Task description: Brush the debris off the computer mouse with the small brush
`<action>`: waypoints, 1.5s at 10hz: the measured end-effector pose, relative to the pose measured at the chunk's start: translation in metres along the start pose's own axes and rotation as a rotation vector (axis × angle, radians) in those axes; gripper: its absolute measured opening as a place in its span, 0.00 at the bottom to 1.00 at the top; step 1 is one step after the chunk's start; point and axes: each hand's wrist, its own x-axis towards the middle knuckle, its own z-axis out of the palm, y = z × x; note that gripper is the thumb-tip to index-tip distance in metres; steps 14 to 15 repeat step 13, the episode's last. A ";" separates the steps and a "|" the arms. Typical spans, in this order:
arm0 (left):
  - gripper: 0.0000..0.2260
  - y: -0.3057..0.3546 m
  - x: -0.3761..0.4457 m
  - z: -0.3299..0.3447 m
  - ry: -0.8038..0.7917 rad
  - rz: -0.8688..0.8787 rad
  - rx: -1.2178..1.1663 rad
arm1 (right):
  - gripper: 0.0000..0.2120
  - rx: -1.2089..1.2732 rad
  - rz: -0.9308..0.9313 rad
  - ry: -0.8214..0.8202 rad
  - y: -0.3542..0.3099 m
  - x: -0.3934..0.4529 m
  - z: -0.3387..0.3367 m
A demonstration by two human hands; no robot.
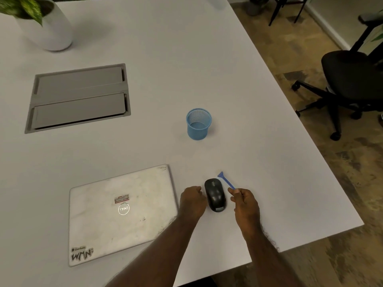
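Note:
A black computer mouse (215,194) lies on the white table (228,90), just right of a closed laptop. My right hand (244,204) sits to the right of the mouse and pinches the handle of a small blue brush (226,180). The brush points up and left, and its flared head is past the mouse's far right end, near a small pale speck on the table. My left hand (191,200) rests against the mouse's left side with the fingers curled; I cannot tell whether it grips the mouse.
A closed white Dell laptop (122,212) lies to the left. A blue mesh cup (198,124) stands beyond the mouse. A grey cable hatch (79,98) and a potted plant (44,23) are further back left. The table's right edge is close, with an office chair (350,79) past it.

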 end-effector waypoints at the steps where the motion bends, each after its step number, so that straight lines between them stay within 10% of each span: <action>1: 0.10 -0.004 -0.002 -0.022 0.115 0.117 -0.045 | 0.07 0.026 -0.036 0.061 -0.016 0.004 -0.010; 4: 0.27 -0.051 0.011 -0.101 0.440 0.277 0.529 | 0.12 -0.117 -0.367 0.135 -0.121 0.044 -0.014; 6: 0.28 -0.080 0.024 -0.117 0.341 0.251 0.799 | 0.12 -0.289 -0.559 0.148 -0.177 0.069 0.022; 10: 0.27 -0.106 0.042 -0.115 0.316 0.252 0.796 | 0.15 -0.785 -0.576 0.075 -0.200 0.101 0.086; 15: 0.29 -0.102 0.045 -0.119 0.355 0.254 0.742 | 0.21 -0.837 -0.539 0.047 -0.200 0.092 0.095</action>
